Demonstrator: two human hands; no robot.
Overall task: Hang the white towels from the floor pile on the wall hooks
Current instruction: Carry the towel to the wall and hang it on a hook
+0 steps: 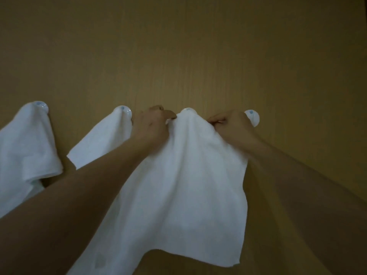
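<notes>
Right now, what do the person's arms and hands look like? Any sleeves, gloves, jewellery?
Both forearms are bare up to the frame edge: no sleeves show. The left hand and right hand wear no gloves; no rings, watch or markings are visible in the dim light.

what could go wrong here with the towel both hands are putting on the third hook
1. The towel is pinched by the left hand and right hand on either side of the third hook; if it is only draped over the tip, it may slide off on release.
2. Tugging down could loosen the hook from the wall.
3. The right hand sits against the empty fourth hook and might knock it.
</notes>
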